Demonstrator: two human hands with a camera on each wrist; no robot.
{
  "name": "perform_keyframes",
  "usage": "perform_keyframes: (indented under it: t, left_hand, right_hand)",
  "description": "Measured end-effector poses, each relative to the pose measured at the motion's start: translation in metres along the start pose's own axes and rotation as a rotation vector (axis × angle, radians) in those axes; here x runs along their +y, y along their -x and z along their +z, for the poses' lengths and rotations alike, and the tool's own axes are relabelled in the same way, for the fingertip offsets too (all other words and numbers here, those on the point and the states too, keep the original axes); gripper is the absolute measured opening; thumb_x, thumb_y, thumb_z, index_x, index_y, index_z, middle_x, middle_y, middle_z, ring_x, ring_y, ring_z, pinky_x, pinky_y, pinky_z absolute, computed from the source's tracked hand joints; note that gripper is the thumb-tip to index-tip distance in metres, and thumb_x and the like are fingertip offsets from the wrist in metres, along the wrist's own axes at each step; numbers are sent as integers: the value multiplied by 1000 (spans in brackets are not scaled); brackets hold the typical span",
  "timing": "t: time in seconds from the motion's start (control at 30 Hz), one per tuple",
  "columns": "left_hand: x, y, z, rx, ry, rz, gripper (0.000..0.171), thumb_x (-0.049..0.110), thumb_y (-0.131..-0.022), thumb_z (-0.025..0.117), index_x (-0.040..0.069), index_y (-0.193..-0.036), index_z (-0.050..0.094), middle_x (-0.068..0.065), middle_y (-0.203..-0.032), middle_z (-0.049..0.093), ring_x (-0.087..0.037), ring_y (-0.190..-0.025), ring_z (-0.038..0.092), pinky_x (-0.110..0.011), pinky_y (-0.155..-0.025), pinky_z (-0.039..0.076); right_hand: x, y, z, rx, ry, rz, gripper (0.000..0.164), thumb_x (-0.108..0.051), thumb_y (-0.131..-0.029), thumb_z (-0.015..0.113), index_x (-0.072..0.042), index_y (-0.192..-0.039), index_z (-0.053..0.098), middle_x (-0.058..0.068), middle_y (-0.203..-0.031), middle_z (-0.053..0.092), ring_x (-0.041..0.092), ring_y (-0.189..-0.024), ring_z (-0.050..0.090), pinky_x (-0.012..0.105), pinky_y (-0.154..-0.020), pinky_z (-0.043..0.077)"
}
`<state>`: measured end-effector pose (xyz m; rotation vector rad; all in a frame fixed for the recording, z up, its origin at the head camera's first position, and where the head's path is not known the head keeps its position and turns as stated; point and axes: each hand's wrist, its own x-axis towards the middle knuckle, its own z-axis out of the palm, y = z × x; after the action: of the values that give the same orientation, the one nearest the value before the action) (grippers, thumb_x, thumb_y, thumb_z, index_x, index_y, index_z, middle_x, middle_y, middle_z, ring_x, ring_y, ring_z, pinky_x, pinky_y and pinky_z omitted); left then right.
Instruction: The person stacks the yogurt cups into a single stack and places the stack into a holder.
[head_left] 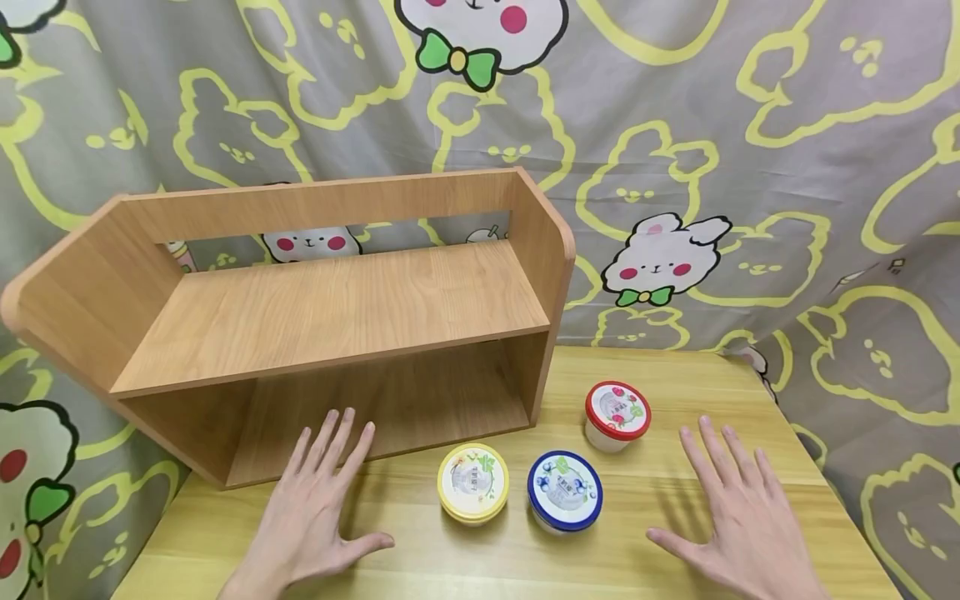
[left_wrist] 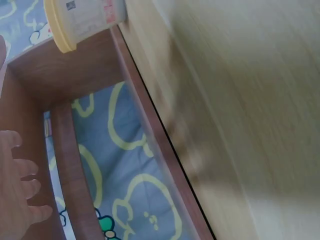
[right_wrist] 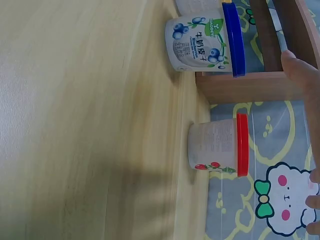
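Observation:
Three lidded tubs stand on the wooden table between the two hands. One has a yellow lid (head_left: 473, 483), one a blue lid with blueberries (head_left: 565, 492), and a red-lidded tub (head_left: 617, 415) sits farther back to the right. The left hand (head_left: 315, 500), fingers spread and holding nothing, hovers in front of the wooden shelf (head_left: 345, 304), left of the yellow-lidded tub. On the other side, the right hand (head_left: 742, 512) is spread palm down over the table, to the right of the blue- and red-lidded tubs. In the right wrist view the blueberry tub (right_wrist: 202, 42) stands upright.
The two-tier shelf's lower board (head_left: 390, 400) lies behind the left hand. A grey curtain (head_left: 675, 100) with yellow animal outlines hangs behind and along both sides. The table's right edge (head_left: 832, 492) runs just past the right hand.

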<state>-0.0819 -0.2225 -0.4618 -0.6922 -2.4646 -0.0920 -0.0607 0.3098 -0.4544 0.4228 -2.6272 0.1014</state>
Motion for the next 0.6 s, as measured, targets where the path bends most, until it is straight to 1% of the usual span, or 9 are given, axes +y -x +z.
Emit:
perform_keyframes:
  t: [0.2, 0.37, 0.43, 0.57, 0.6]
  left_hand:
    - [7, -1, 5, -19, 28, 24, 127, 101, -79, 40, 7, -165, 32, -20, -175, 27, -25, -169, 3, -39, -139, -5]
    - [12, -2, 11, -37, 71, 26, 128, 99, -78, 46, 7, -166, 31, -19, -175, 26, -21, -168, -1, -34, -138, -5]
    - [14, -1, 14, -43, 98, 22, 129, 97, -77, 51, 6, -166, 30, -19, -175, 26, -21, -168, -1, -32, -138, -5]
    - [17, 1, 19, -58, 166, -3, 130, 92, -75, 63, 5, -165, 30, -18, -175, 25, -24, -168, 9, -26, -137, -6]
    - [18, 1, 19, -69, 187, -14, 130, 89, -74, 68, 5, -165, 30, -17, -176, 24, -23, -168, 9, -24, -136, -7]
  right_hand:
    - [-6, 1, 4, -2, 10, -19, 135, -88, -63, 76, -15, -167, 31, 10, -178, 22, 12, -167, -7, 31, -135, -15]
    - [-12, 3, 9, -8, -9, -27, 135, -86, -64, 77, -15, -168, 29, 9, -178, 23, 14, -168, -2, 26, -134, -15]
    - [-15, 3, 10, -11, -17, -27, 136, -84, -63, 80, -16, -168, 28, 9, -177, 24, 16, -168, 2, 24, -134, -15]
    - [-19, 3, 13, -25, -39, -29, 137, -79, -62, 85, -18, -169, 25, 7, -178, 21, 13, -168, 2, 21, -133, -14]
    - [-20, 3, 14, -28, -47, -30, 137, -78, -62, 85, -18, -169, 25, 7, -178, 21, 12, -168, 2, 19, -132, -14]
